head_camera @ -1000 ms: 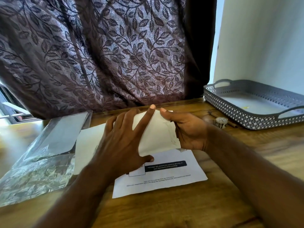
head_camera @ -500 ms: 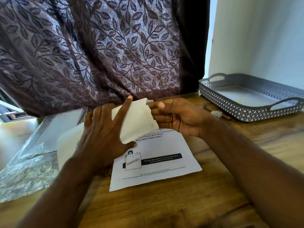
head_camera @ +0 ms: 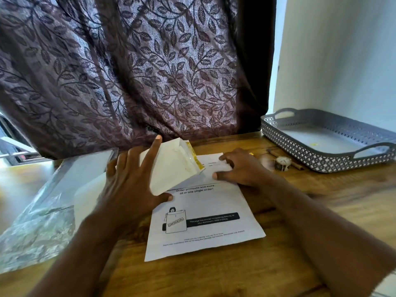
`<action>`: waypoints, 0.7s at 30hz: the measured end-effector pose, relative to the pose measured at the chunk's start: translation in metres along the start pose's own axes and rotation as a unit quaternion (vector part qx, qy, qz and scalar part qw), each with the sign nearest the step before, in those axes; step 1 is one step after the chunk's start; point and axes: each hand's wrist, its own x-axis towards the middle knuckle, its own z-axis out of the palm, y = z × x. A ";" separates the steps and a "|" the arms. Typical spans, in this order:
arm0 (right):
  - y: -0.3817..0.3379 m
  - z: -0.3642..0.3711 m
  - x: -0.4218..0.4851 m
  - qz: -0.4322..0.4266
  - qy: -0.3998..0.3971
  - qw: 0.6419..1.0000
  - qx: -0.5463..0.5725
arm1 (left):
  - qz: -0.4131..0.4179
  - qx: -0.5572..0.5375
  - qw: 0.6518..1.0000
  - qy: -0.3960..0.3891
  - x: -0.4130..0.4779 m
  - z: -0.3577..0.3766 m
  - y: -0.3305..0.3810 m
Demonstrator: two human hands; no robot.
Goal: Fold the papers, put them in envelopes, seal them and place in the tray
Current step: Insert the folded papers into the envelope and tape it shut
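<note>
My left hand (head_camera: 130,185) holds a white envelope (head_camera: 173,168) tilted above the table, thumb under its near corner and index finger stretched along its back. The envelope's flap end is open and shows a yellow strip. A printed paper (head_camera: 205,224) lies flat on the wooden table beneath it. My right hand (head_camera: 237,168) rests on the paper's far end, fingers spread and bent, thumb on the sheet. The grey perforated tray (head_camera: 308,155) stands at the right back, with only a small yellow speck inside.
A clear plastic sleeve (head_camera: 47,206) with white envelopes lies at the left. A small roll of tape (head_camera: 282,162) and a thin brown stick (head_camera: 295,165) lie just before the tray. A patterned curtain hangs behind the table; a white wall is at right.
My right hand has let go of the envelope and dropped onto the far end of the paper. My left hand keeps the envelope, whose flap end now shows open.
</note>
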 end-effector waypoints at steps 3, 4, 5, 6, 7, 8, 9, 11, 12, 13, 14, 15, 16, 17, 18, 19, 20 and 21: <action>0.000 -0.002 0.003 -0.001 -0.067 0.997 -0.045 | -0.016 -0.013 1.000 -0.005 0.002 0.001 -0.003; 0.000 -0.002 0.003 0.002 -0.076 0.996 -0.036 | -0.022 -0.019 1.000 -0.006 0.002 0.002 -0.004; 0.001 -0.003 0.003 0.006 -0.082 0.996 -0.017 | -0.027 -0.023 0.999 -0.007 0.002 0.002 -0.005; 0.001 -0.003 0.003 0.012 -0.085 0.996 0.011 | -0.029 -0.025 0.999 -0.007 0.001 0.003 -0.007; 0.003 -0.003 0.002 0.018 -0.083 0.995 0.044 | -0.029 -0.026 0.999 -0.008 0.001 0.004 -0.007; 0.004 -0.003 0.002 0.023 -0.075 0.994 0.076 | -0.029 -0.026 0.999 -0.007 0.001 0.004 -0.008; 0.006 -0.004 0.001 0.025 -0.061 0.992 0.106 | -0.029 -0.025 0.999 -0.006 0.001 0.005 -0.009; 0.010 -0.005 -0.001 0.034 -0.021 0.982 0.184 | -0.033 -0.026 0.999 -0.002 0.002 0.006 -0.011; 0.012 -0.006 -0.001 0.045 0.004 0.973 0.224 | -0.035 -0.028 0.999 -0.001 0.002 0.006 -0.012; 0.014 -0.007 -0.001 0.063 0.031 0.965 0.255 | -0.038 -0.030 0.999 0.000 0.002 0.006 -0.014; 0.016 -0.009 0.000 0.084 0.052 0.954 0.282 | -0.040 -0.032 0.999 0.000 0.003 0.007 -0.015; 0.019 -0.011 0.000 0.107 0.066 0.940 0.316 | -0.042 -0.033 0.999 0.002 0.003 0.007 -0.015; 0.020 -0.013 0.000 0.127 0.075 0.921 0.360 | -0.046 -0.034 0.998 0.002 0.002 0.008 -0.016; 0.021 -0.016 0.000 0.137 0.084 0.903 0.399 | -0.051 -0.035 0.998 0.003 0.002 0.008 -0.016; 0.021 -0.018 0.000 0.138 0.101 0.889 0.424 | -0.056 -0.034 0.998 0.004 0.002 0.009 -0.017; 0.022 -0.021 0.000 0.134 0.123 0.881 0.436 | -0.062 -0.034 0.998 0.006 0.002 0.009 -0.017; 0.022 -0.023 0.000 0.129 0.147 0.873 0.446 | -0.066 -0.033 0.997 0.009 0.003 0.010 -0.018; 0.023 -0.026 0.001 0.123 0.169 0.863 0.459 | -0.070 -0.034 0.997 0.011 0.003 0.010 -0.019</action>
